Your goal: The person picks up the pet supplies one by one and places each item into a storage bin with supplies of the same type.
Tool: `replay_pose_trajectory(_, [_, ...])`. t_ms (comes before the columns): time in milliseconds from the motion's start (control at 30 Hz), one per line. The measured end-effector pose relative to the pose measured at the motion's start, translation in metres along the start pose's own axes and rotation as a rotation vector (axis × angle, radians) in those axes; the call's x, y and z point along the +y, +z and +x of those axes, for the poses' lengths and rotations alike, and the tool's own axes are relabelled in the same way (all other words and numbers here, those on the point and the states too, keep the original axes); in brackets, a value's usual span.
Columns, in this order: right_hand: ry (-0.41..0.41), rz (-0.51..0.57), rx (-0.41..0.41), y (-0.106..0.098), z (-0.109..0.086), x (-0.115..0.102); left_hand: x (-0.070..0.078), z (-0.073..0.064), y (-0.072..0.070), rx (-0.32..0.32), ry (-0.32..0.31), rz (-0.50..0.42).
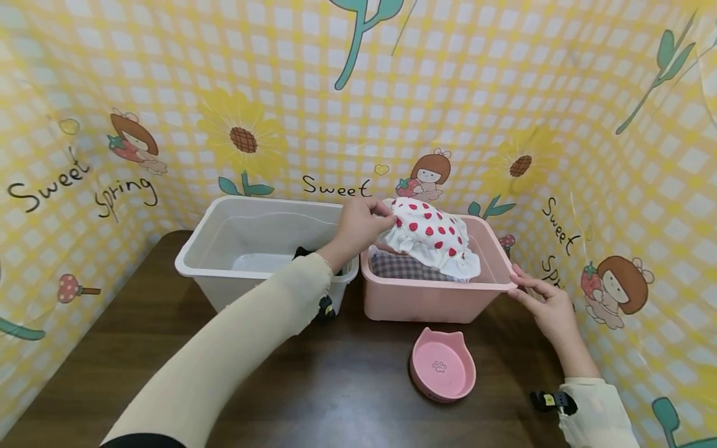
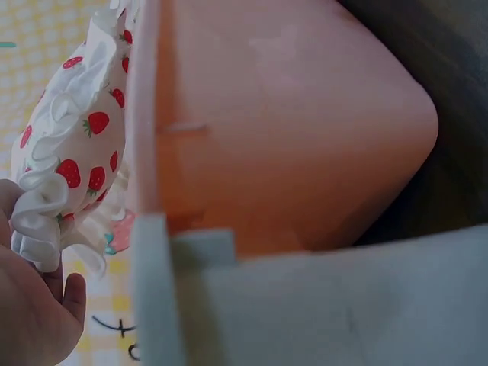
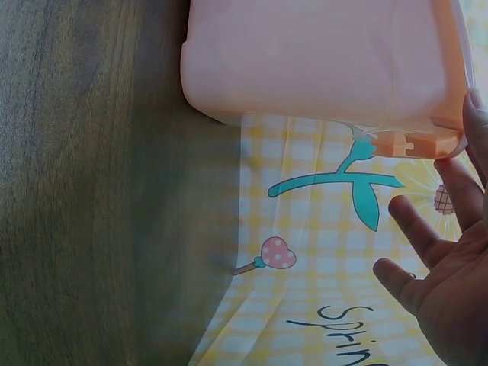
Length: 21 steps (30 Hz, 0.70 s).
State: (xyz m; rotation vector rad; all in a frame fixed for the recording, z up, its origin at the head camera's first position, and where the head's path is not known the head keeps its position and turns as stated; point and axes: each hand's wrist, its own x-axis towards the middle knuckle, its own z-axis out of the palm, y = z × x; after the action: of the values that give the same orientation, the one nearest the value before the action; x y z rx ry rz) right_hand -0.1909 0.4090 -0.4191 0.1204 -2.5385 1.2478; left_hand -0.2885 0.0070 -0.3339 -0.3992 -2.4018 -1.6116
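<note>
My left hand [image 1: 358, 227] pinches one end of a white, ruffle-edged cloth item [image 1: 431, 233] printed with red strawberries. It is held over the pink bin [image 1: 426, 305], its lower ruffle above the bin's front rim. Beneath it, a grey checked cloth [image 1: 409, 266] lies inside the bin. In the left wrist view the strawberry cloth [image 2: 84, 130] looks puffy and hangs beside the bin's rim. At the bin's right front corner, the thumb and forefinger of my right hand [image 1: 551, 311] hold the rim. The other fingers [image 3: 415, 229] are spread in the right wrist view.
A whitish bin [image 1: 269, 239] stands left of the pink one, with something black [image 1: 302, 252] inside, partly hidden by my left arm. In front sits a pink cat-eared bowl [image 1: 442, 367] on the dark wooden table [image 1: 313, 386]. Patterned yellow checked fabric [image 1: 313, 124] surrounds the table.
</note>
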Motion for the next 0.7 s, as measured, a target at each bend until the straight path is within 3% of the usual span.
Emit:
replay_pose_trajectory(233, [0.003, 0.007, 0.001, 0.001, -0.001, -0.001, -0.006, -0.001, 0.026, 0.024, 0.007, 0.005])
replay_pose_trajectory(367, [0.009, -0.002, 0.004, 0.001, -0.001, 0.001, -0.009, -0.001, 0.038, 0.015, 0.026, 0.072])
replay_pose_trajectory(467, [0.015, -0.003, 0.006, 0.001, 0.0, 0.003, -0.01, -0.003, 0.044, 0.001, 0.024, 0.101])
replay_pose_trajectory(700, [0.005, 0.009, 0.01, 0.002, 0.001, 0.005, -0.006, -0.01, 0.05, -0.029, 0.002, 0.059])
